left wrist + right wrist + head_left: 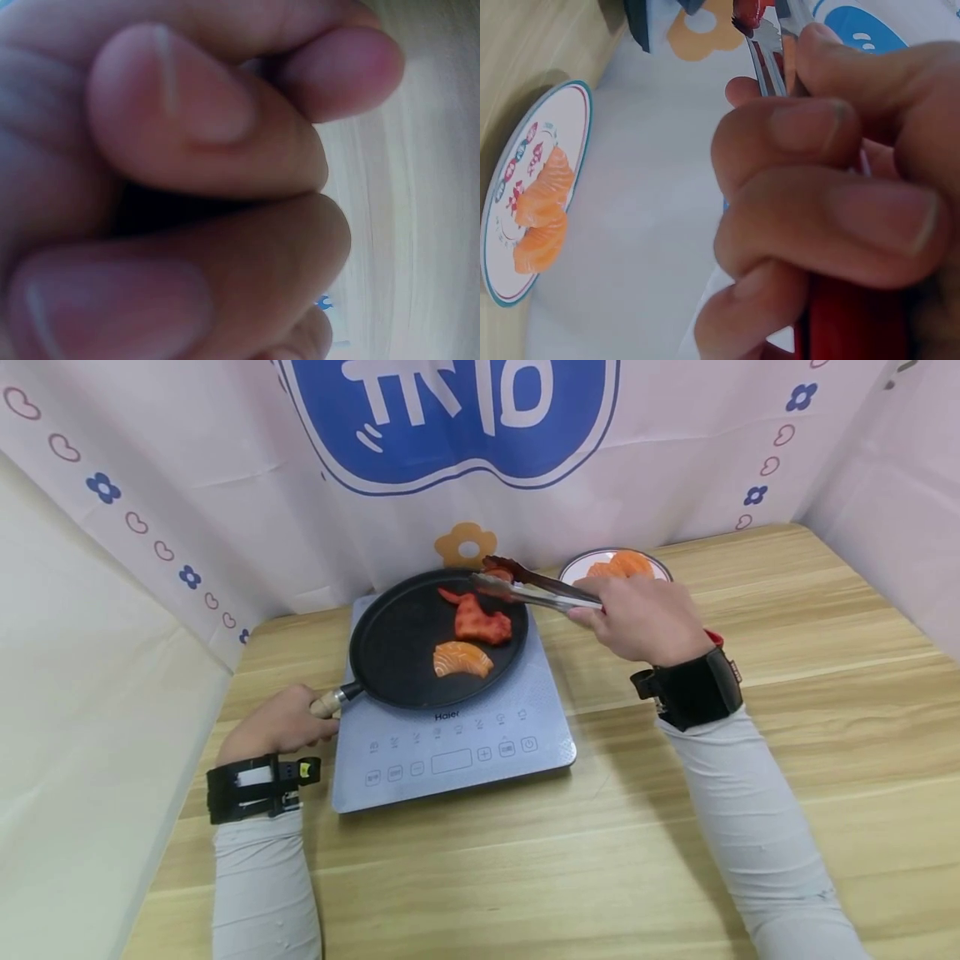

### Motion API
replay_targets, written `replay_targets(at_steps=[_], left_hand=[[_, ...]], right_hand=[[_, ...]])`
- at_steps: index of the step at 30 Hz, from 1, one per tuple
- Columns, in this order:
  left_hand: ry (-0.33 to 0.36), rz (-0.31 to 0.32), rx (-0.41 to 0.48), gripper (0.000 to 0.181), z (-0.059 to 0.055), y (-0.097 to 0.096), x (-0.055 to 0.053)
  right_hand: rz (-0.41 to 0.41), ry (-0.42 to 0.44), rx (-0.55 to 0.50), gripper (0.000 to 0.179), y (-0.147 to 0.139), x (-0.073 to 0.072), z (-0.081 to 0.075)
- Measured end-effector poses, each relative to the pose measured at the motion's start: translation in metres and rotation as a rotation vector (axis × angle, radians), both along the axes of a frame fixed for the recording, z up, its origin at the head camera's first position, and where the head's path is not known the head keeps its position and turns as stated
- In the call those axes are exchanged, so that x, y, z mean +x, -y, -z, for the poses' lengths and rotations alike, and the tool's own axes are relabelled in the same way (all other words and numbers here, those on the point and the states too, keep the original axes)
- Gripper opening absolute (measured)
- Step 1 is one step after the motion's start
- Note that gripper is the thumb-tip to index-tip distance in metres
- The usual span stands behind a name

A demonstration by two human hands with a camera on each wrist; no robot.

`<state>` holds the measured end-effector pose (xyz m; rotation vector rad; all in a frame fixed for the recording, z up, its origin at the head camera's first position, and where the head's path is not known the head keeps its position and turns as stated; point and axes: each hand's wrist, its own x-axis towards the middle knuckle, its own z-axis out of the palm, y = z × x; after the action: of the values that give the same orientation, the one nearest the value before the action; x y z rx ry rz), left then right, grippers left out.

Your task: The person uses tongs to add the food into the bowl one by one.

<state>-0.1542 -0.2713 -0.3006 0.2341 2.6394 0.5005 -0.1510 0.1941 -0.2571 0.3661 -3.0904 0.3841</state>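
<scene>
My left hand (281, 722) grips the wooden handle (326, 703) of a round black frying pan (397, 643); its curled fingers fill the left wrist view. My right hand (641, 614) holds metal tongs (551, 597), also at the top of the right wrist view. Between the tong tips, over the pan's far right rim, is a small red piece of food (748, 15), partly hidden by the tongs. In the pan lie a red piece shaped like a chicken wing (480, 620) and, in front of it, an orange salmon slice (462, 660).
Under the pan sits a flat induction cooker (480, 718) with a touch panel. Beyond my right hand, a white plate (502, 247) holds orange salmon slices (544, 244). A printed cloth (247, 510) hangs behind the wooden table (525, 877).
</scene>
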Motion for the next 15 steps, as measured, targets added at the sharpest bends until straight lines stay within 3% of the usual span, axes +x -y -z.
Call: replay_targets(at_steps=[15], left_hand=[[0.003,-0.006,-0.004,0.017,0.0008,0.0004,-0.0003]], right_hand=[[0.021,0.033,0.031,0.05,0.0054,-0.0086,0.0107]])
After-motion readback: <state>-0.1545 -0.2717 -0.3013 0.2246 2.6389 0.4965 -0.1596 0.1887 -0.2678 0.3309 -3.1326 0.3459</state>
